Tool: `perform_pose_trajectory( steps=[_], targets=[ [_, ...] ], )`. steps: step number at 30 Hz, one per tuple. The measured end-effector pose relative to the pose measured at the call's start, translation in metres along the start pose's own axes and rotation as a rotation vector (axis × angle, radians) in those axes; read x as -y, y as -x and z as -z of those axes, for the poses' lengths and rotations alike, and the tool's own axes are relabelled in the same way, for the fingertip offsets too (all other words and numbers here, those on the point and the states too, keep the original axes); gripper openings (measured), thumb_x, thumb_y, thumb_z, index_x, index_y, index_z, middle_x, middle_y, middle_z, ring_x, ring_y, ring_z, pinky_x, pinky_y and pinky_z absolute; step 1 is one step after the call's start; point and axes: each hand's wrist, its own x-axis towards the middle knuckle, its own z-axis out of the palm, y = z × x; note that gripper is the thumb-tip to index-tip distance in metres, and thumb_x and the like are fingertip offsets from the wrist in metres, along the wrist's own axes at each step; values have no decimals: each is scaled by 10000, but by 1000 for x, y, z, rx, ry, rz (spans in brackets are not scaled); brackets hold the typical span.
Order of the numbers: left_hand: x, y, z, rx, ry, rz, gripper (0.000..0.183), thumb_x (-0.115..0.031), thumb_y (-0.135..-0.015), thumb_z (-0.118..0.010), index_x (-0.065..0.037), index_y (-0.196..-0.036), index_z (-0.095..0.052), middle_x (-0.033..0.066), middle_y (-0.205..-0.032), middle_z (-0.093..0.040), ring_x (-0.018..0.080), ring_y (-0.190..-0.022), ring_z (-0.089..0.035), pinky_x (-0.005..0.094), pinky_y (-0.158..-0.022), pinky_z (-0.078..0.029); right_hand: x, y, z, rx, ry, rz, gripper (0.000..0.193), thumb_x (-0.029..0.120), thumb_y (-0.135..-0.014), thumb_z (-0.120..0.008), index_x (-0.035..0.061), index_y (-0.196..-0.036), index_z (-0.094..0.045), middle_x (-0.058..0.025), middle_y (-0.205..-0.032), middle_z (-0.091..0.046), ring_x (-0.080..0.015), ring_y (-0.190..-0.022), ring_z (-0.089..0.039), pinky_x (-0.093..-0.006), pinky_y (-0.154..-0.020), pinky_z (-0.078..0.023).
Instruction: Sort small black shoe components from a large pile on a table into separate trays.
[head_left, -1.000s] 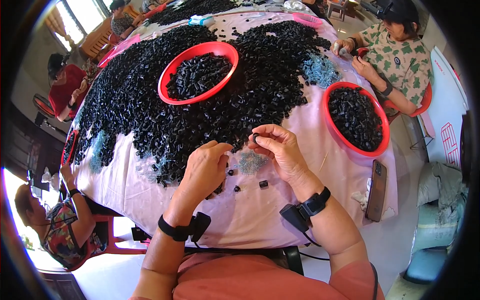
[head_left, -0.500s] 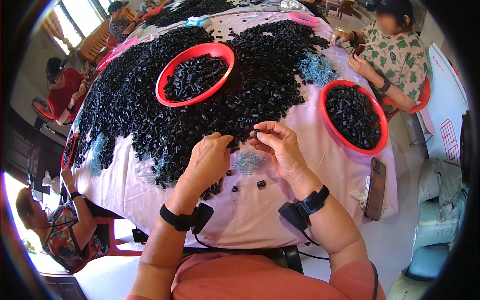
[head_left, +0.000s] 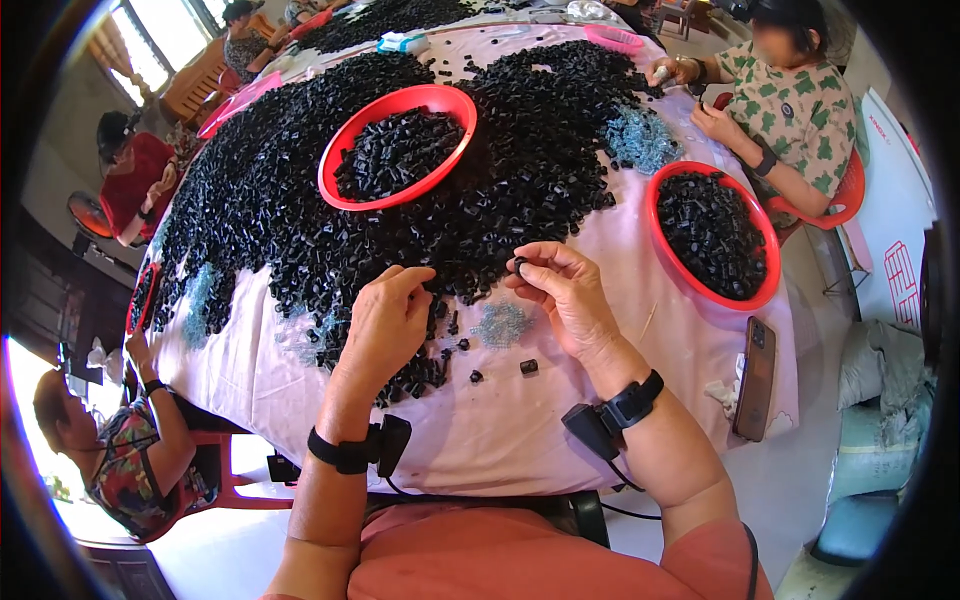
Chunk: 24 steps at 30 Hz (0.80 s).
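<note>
My right hand (head_left: pixel 566 293) pinches a small black plastic part (head_left: pixel 519 265) between thumb and fingertips, raised over the near edge of a big heap of black plastic parts (head_left: pixel 250 190). To its left, my left hand (head_left: pixel 386 318) is closed, the index finger bent toward the heap. Its fingertips point away from me, so whatever they may pinch is hidden. On the cloth between my hands lies a small pile of clear bluish beads (head_left: pixel 502 325). A few loose black parts (head_left: pixel 528 367) rest nearer to me.
A red basin (head_left: pixel 470 150) of black parts stands on the heap; another red basin (head_left: pixel 768 270) sits at the right. A phone (head_left: pixel 754 380) lies by the table's right edge beside crumpled tissue (head_left: pixel 718 396). Several people sit around the pink-clothed table (head_left: pixel 480 440), one (head_left: pixel 790 110) at the far right.
My left hand has moved left, away from my right hand, uncovering more loose black parts. The right hand still pinches its black part and has barely moved.
</note>
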Motion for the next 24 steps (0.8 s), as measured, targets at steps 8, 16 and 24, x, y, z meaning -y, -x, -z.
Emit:
perform_pose_trajectory(
  steps=[8,16,24],
  targets=[
    [-3,7,1,35,13,27,135,-31,-813,-631,-10,-907,-727,155,-854,-651,333,-746,-656,384,-686,-513,-2,0,-1,28,-4,-22,156,46,-904,-690,71,-1057,-697,-45,-968,-709,-151,-867,-708,-265,-789,-589],
    [7,18,9,36,-30,52,132,-31,-782,-668,-17,-894,-736,125,-817,-644,253,-722,-651,344,-670,-509,-1,1,-1,45,-10,-17,180,10,-909,-666,40,-1086,-683,-68,-992,-707,-171,-897,-712,-287,-813,-598],
    [9,27,13,101,-65,67,125,-33,-766,-676,-36,-872,-743,121,-823,-637,265,-730,-638,356,-678,-505,-2,1,0,92,22,-36,236,56,-922,-672,57,-1158,-682,-74,-1057,-703,-178,-970,-701,-256,-828,-578]
  ],
)
